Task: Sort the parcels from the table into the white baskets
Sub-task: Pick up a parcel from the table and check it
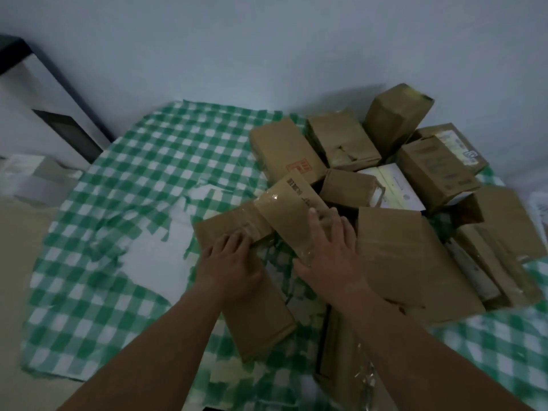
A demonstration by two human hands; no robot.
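Your left hand (229,264) lies flat on a long brown parcel (255,304) at 6 o'clock, fingers straight and close together, pressing its top face. Your right hand (327,253) grips the taped parcel (289,215) just beyond it, thumb on the near edge, fingers spread over the far side. That taped one is tilted, its near end resting across the long parcel.

The rest of the parcel pile (385,161) sits from 12 to 3 o'clock, brown cartons jumbled and leaning on each other, one standing carton (396,118) tipped at the back. A white-topped box (391,185) is wedged in the middle. A big flat carton (406,262) lies at 3 o'clock, touching your right wrist side.

Surface: table under a green-and-white check cloth (142,161), wrinkled, with a white bare patch (160,250) at 9 o'clock where the print is torn or worn. Loose clear tape (366,378) at 5 o'clock, near the cloth edge.

Room: plain pale wall (267,40) behind the table at 12. Dark-framed white panel (44,93) leaning at 10 o'clock. Pale box-like thing (32,179) on the beige floor at 9 o'clock, blurred, can't tell if it's a basket. Light is dim.
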